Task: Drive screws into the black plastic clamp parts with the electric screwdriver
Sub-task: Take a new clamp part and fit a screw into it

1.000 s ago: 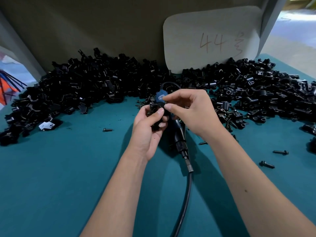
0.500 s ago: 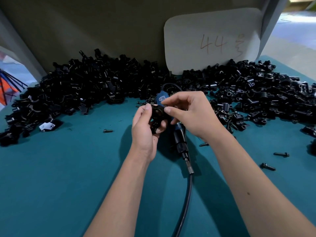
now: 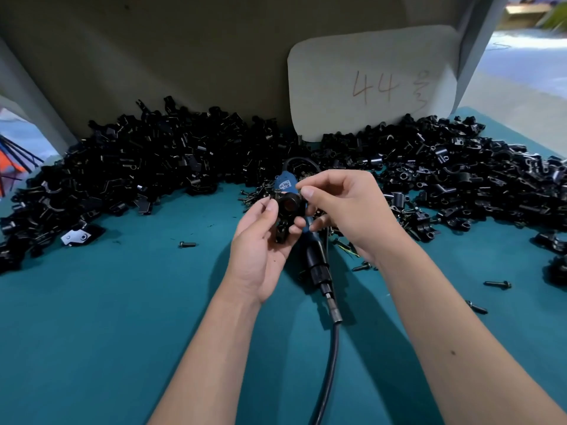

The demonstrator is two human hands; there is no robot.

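Teal cloth covers the tabletop (image 3: 92, 332); only one view, head cam, looking down and forward. Beige panel (image 3: 153, 56) stands along the back edge, grey frame posts at both ends. White card (image 3: 368, 84) leans on the panel, right of centre, "44" plus one more mark handwritten on it. Daylight and pavement visible past the right post; something orange past the left one.

Big pile of black plastic clamp parts (image 3: 138, 167) runs along the back in an arc, from the left edge to the right edge, thicker on the left and right, thinner in the middle. Loose screws on the cloth: one screw (image 3: 187, 244) left of my hands, a few more on the right side (image 3: 497, 284). Silver bracket (image 3: 75, 236) lies at the front edge of the left pile.

My left hand (image 3: 260, 256) grips one clamp part (image 3: 287, 210) between thumb and fingers, held up over the centre of the tabletop. My right hand (image 3: 346, 216) has its fingertips closed on the top right of the same part; looks like a pinch on a small item there, can't tell what. Hands close together, both on the part.

Electric screwdriver (image 3: 313, 256) lies on the cloth directly under my hands, blue body partly hidden, black front end and bit pointing towards me. Black cable (image 3: 329, 363) runs past it to the near edge.
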